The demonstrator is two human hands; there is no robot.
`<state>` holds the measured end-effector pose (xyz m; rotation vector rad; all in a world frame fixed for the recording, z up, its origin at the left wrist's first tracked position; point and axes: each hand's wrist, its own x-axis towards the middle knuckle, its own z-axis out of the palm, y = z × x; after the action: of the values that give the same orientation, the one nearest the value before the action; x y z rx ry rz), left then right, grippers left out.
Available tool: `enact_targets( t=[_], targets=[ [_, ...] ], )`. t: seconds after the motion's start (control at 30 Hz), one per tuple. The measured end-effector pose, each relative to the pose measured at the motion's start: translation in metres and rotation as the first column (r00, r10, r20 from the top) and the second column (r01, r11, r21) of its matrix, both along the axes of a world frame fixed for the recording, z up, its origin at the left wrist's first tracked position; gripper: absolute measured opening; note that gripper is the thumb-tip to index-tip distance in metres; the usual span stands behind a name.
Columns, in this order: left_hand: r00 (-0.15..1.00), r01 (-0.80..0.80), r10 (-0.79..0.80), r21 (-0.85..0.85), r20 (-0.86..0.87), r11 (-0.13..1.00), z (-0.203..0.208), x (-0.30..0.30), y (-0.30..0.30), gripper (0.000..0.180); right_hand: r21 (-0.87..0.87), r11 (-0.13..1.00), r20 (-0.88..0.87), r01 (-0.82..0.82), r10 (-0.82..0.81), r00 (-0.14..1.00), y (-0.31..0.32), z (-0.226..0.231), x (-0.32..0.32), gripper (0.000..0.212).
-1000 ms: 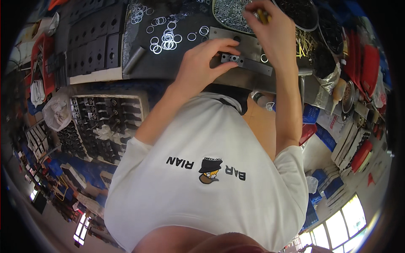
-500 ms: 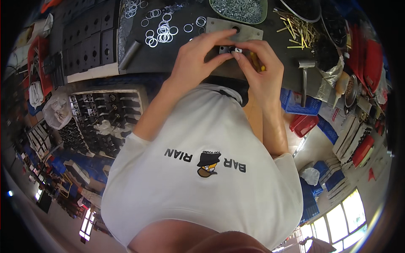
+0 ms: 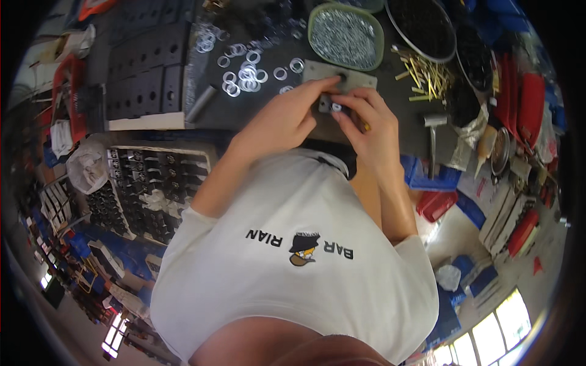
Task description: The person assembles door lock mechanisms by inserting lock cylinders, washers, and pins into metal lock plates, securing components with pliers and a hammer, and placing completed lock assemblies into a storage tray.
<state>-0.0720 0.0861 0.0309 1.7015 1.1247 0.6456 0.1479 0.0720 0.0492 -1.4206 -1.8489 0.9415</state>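
Right hand's grip is pinching a shiny piece at the dark block, frame's 1 o'clock. Left hand's grip is loose at its 9, fingertip probably steadying the plate. Green tub's at 12, handy.

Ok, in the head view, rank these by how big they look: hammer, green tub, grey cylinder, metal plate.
1. Green tub
2. Metal plate, partly covered, so judged on what shows
3. Hammer
4. Grey cylinder
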Motion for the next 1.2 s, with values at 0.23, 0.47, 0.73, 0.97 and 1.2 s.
enact_targets(
  t=[0.23, 0.47, 0.73, 0.97, 1.2],
  targets=[
    [0.942, 0.056, 0.081, 0.39, -0.325, 0.919, 0.0, 0.032, 0.097, 0.027, 0.176, 0.981, 0.545, -0.078, -0.031, 0.838, 0.092, -0.001, 0.03, 0.025],
    [0.804, 0.196, 0.059, 0.358, -0.592, 0.913, -0.033, 0.048, 0.138, 0.019, 0.064, 0.994, 0.658, -0.094, 0.029, 0.752, 0.11, -0.032, 0.003, 0.018],
    [0.943, -0.037, 0.158, 0.378, -0.292, 0.925, -0.012, 0.041, 0.13, 0.011, 0.189, 0.981, 0.461, 0.039, -0.124, 0.879, 0.109, -0.038, 0.003, 0.013],
    [0.977, -0.173, 0.171, 0.005, 0.125, 0.985, 0.017, 0.015, 0.061, 0.017, 0.135, 0.979, 0.05, 0.154, -0.162, 0.985, 0.058, 0.006, 0.019, 0.014],
    [0.863, -0.306, 0.432, -0.41, 0.261, 0.859, 0.001, -0.005, -0.022, 0.02, -0.444, 0.853, -0.297, 0.275, -0.43, 0.853, -0.018, 0.005, 0.019, 0.015]
  ],
)
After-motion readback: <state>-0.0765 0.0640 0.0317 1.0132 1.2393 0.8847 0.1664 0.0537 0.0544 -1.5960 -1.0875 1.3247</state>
